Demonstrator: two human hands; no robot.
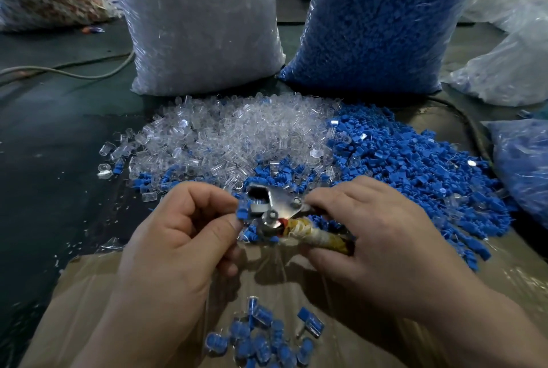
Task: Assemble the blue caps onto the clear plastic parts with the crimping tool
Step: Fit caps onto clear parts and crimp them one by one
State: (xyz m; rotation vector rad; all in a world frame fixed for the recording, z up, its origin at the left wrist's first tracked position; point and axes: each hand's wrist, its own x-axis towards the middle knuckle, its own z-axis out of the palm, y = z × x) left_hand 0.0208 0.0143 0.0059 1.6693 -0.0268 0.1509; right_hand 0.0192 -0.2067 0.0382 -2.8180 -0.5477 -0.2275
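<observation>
Blue and small, one cap (243, 213) sits pinched in the left hand (178, 237), pressed against the metal head of the crimping tool (274, 209), low and centre above the cardboard. The right hand (382, 237) is wrapped around the tool's taped handles. A squeeze with the cap crooked would likely crush it or leave it loose on its clear part, which I cannot make out here. The left fingertips (234, 224) sit close enough to get nipped. Finished pieces (267, 335) lie nearer on the cardboard; heaps of clear parts (231, 133) and blue caps (415, 166) cover the bench behind.
</observation>
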